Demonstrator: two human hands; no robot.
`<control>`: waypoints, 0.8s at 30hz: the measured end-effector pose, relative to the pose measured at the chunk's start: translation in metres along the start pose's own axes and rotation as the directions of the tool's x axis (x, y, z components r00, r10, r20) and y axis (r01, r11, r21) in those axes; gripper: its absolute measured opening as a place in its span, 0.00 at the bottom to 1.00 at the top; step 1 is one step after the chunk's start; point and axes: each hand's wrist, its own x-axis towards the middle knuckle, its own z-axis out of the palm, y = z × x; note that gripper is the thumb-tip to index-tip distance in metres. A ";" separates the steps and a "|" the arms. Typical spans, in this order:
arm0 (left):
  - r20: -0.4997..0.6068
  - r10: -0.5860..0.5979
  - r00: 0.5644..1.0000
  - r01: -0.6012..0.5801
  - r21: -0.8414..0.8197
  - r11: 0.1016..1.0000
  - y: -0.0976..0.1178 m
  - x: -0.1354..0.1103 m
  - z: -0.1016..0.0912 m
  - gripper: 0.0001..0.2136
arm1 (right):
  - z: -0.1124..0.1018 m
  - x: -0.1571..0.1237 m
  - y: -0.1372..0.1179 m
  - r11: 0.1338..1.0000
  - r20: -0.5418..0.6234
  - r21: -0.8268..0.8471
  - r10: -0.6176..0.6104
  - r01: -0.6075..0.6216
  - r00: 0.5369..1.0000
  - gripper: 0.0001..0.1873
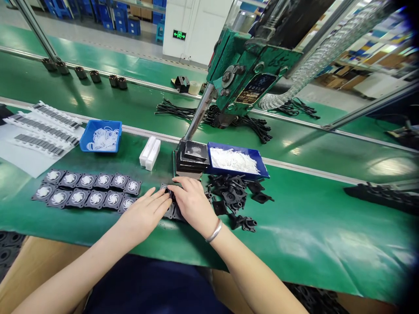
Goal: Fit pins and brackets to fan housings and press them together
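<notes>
My left hand [145, 216] lies with its fingers stretched out to the right, their tips touching a small group of black square plastic housings [169, 212] on the green bench. My right hand [195, 204], with a silver bangle at the wrist, bends over the same group from the right. Its fingers are closed around one black housing, mostly hidden beneath them. Left of my hands, black square frames with white spiral vanes [96, 199] lie in two rows. Loose black plastic parts [231, 194] are heaped just right of my right hand.
Directly ahead stands a green press [252, 78] with a black block at its base [193, 155]. A blue tray [263, 169] holds white strips; a blue bin [119, 131] holds white rings. White blocks [149, 153] stand between. Black cables [183, 111] lie behind the bench rail.
</notes>
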 end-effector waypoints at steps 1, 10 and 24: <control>0.005 0.005 1.000 -0.005 0.003 1.000 0.000 0.000 0.001 0.19 | -0.001 -0.003 -0.001 0.999 0.000 -0.029 -0.019 0.019 1.000 0.14; -0.056 -0.122 0.991 0.109 -0.189 0.976 0.002 0.003 -0.005 0.20 | -0.013 -0.011 -0.001 0.999 -0.034 -0.004 -0.034 0.034 0.999 0.15; 0.265 -0.432 0.862 0.450 -0.794 0.410 0.022 0.037 -0.025 0.25 | -0.026 -0.026 -0.027 0.848 -0.120 0.528 0.128 -0.046 0.985 0.05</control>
